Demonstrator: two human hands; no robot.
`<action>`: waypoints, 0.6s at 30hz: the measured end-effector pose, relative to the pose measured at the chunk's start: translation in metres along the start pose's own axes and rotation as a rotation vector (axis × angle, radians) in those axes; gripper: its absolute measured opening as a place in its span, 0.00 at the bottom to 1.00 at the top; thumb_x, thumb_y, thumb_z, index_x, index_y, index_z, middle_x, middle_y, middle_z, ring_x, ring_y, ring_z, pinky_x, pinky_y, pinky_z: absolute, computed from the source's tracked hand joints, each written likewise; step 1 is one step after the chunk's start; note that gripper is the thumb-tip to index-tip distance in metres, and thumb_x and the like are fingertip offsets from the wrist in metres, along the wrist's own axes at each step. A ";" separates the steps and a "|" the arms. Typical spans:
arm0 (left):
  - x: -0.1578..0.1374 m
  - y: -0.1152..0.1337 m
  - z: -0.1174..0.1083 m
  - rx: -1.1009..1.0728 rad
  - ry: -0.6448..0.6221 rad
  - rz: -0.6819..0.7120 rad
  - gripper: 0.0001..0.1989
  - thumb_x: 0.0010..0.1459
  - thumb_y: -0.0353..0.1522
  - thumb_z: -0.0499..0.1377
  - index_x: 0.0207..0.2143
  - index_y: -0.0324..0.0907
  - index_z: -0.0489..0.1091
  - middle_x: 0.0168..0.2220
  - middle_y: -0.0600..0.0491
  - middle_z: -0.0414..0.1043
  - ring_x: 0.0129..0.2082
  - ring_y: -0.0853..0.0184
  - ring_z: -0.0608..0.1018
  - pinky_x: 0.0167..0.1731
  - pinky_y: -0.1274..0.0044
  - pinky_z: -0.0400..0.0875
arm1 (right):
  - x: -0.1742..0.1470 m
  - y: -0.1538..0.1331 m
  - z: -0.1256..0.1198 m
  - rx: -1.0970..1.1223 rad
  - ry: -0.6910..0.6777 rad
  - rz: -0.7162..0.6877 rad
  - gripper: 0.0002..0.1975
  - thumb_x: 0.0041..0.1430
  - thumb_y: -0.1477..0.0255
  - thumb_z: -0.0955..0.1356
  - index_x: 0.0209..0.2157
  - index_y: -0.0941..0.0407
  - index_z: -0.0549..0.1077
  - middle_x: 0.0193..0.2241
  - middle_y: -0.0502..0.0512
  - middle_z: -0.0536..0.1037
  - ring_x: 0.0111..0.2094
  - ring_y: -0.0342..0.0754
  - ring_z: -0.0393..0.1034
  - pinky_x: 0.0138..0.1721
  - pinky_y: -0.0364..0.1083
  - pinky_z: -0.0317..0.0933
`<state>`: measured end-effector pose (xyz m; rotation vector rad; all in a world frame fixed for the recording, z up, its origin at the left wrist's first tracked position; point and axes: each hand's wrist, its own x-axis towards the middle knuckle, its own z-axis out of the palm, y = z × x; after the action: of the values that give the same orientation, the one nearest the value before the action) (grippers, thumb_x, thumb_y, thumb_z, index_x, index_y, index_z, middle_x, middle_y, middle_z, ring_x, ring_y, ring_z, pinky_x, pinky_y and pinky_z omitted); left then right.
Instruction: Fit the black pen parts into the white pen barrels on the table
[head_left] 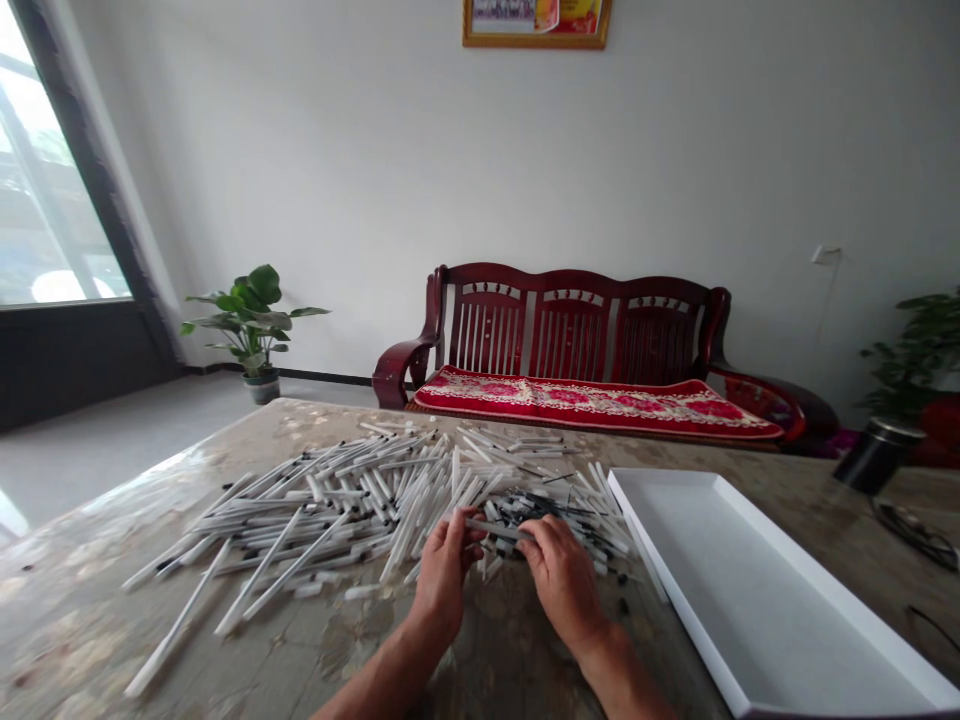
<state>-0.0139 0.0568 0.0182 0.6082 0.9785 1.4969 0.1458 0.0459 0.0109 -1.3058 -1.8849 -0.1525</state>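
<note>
Between my two hands lies a thin pale pen (pixel 496 529), held nearly level above the table. My left hand (pixel 444 565) pinches its left end with thumb and fingers. On the right end, the fingers of my right hand (pixel 561 572) are closed. Just beyond them sits a heap of small dark pen parts (pixel 536 505), partly hidden by my hands. A large loose pile of white pens or pen barrels (pixel 337 500), some with black ends, spreads to the left and behind. Several small white pieces (pixel 362 592) lie near my left hand.
A shallow white box (pixel 787 600) stands on the patterned table (pixel 360 660) at the right. Farther right are a dark cylinder (pixel 877 457) and black cable (pixel 915 535). Behind the table is a red wooden bench (pixel 570 330), with a potted plant (pixel 259 320) to the left.
</note>
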 end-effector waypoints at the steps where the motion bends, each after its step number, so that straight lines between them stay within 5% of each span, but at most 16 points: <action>1: 0.001 0.002 -0.001 -0.012 0.012 0.000 0.27 0.40 0.49 0.70 0.36 0.39 0.75 0.33 0.50 0.77 0.30 0.69 0.76 0.26 0.80 0.68 | 0.000 0.001 -0.001 -0.015 0.005 -0.005 0.15 0.71 0.66 0.58 0.38 0.53 0.74 0.32 0.54 0.76 0.36 0.50 0.71 0.36 0.45 0.61; 6: -0.002 0.010 -0.002 -0.031 -0.040 -0.003 0.28 0.39 0.51 0.70 0.34 0.37 0.75 0.37 0.45 0.79 0.32 0.66 0.78 0.28 0.78 0.70 | 0.001 -0.001 -0.005 -0.010 0.008 0.011 0.19 0.71 0.64 0.57 0.34 0.53 0.74 0.30 0.54 0.76 0.34 0.49 0.71 0.36 0.44 0.59; 15: 0.008 0.016 -0.007 -0.137 -0.111 -0.022 0.22 0.44 0.46 0.70 0.34 0.39 0.73 0.35 0.45 0.81 0.37 0.60 0.82 0.33 0.75 0.75 | 0.000 0.003 -0.005 0.329 -0.214 0.353 0.29 0.68 0.55 0.54 0.20 0.53 0.69 0.17 0.50 0.72 0.22 0.47 0.68 0.27 0.43 0.55; 18: 0.018 0.022 -0.015 -0.134 -0.050 -0.004 0.18 0.47 0.43 0.69 0.35 0.40 0.72 0.37 0.45 0.81 0.39 0.60 0.82 0.33 0.74 0.75 | 0.001 0.011 -0.006 0.462 -0.179 0.426 0.32 0.66 0.49 0.52 0.18 0.52 0.68 0.17 0.52 0.72 0.22 0.48 0.68 0.26 0.44 0.57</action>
<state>-0.0410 0.0720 0.0265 0.5445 0.8335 1.5235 0.1580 0.0489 0.0117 -1.3832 -1.6058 0.6021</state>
